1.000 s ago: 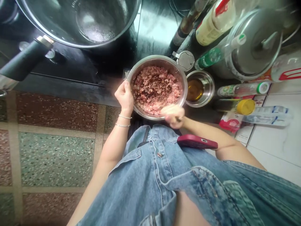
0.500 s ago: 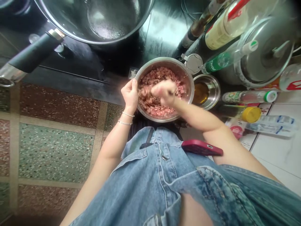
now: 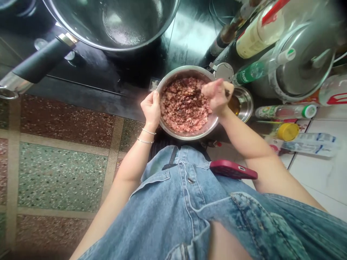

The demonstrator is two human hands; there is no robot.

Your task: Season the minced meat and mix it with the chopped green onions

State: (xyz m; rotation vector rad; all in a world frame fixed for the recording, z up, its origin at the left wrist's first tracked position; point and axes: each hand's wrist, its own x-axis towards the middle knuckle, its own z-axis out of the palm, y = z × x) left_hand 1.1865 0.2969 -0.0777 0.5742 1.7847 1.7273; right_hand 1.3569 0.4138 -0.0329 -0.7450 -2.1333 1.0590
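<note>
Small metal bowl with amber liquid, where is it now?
Head view, right of centre: the small metal bowl sits right of the larger bowl of minced meat, partly hidden by the right hand.

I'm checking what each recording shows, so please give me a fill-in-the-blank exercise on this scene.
1. The round silver metal bowl holds pink minced ____.
2. The bare left hand, gripping the bowl's rim, has ____ thin silvery bracelets at its wrist.
3. The bare, closed right hand is at the bowl's ____ side in the picture.
4. The large round dark pan has a handle whose grip is coloured ____.

Missing words: meat; two; right; black.
</note>
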